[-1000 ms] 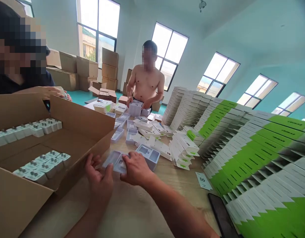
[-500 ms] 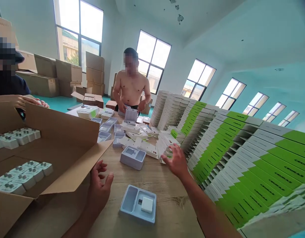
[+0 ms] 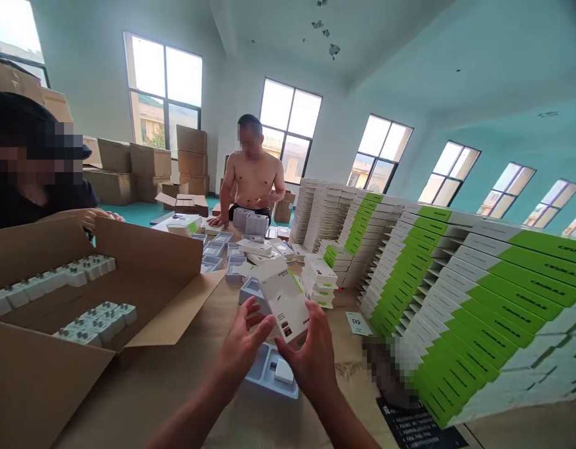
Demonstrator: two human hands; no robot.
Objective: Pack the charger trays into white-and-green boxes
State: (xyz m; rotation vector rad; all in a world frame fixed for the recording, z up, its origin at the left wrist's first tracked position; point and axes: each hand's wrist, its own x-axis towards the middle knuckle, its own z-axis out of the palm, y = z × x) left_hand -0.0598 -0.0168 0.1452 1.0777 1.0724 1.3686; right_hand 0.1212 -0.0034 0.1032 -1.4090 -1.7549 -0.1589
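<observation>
Both my hands hold a white retail box (image 3: 284, 304) with a printed picture, gripping it by its sides above the table. My left hand (image 3: 244, 345) touches its lower left side, and my right hand (image 3: 309, 349) grips its right edge. Right below them lies a pale blue plastic tray (image 3: 269, 374) with a white square charger (image 3: 284, 371) in its recess. My hands hide part of the tray. A second pale blue tray (image 3: 251, 293) stands behind the white box.
An open cardboard carton (image 3: 101, 274) with rows of white plug chargers stands to my left, a co-worker's hand (image 3: 89, 217) on its flap. Tall rows of white-and-green boxes (image 3: 470, 299) fill the right. A shirtless person (image 3: 251, 178) stands across the table among trays.
My hands have gone from the tray, which now lies on the table, to holding a white box taken from the pile. The view has swung slightly.
</observation>
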